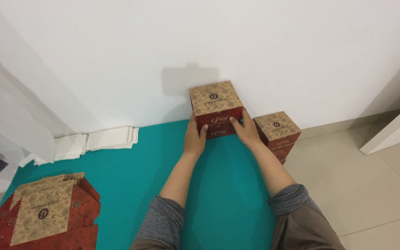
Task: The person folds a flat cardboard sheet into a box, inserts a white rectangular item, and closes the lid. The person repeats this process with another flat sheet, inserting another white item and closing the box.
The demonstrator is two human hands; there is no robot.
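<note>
A red box with a tan patterned lid [215, 98] stands against the white wall, on top of another box of which little shows. My left hand [194, 137] presses its left front side. My right hand [245, 129] holds its right front corner. Both hands grip the same box. Just to the right stands a second stack of the same red and tan boxes [277, 129], lower than the first, touching or nearly touching my right wrist.
A teal mat [130, 171] covers the floor under my arms. Flat unfolded red and tan box blanks [42, 213] lie at the lower left. White folded sheets [93, 140] lie along the wall. Beige tiles [362, 185] and a door frame [390, 132] are to the right.
</note>
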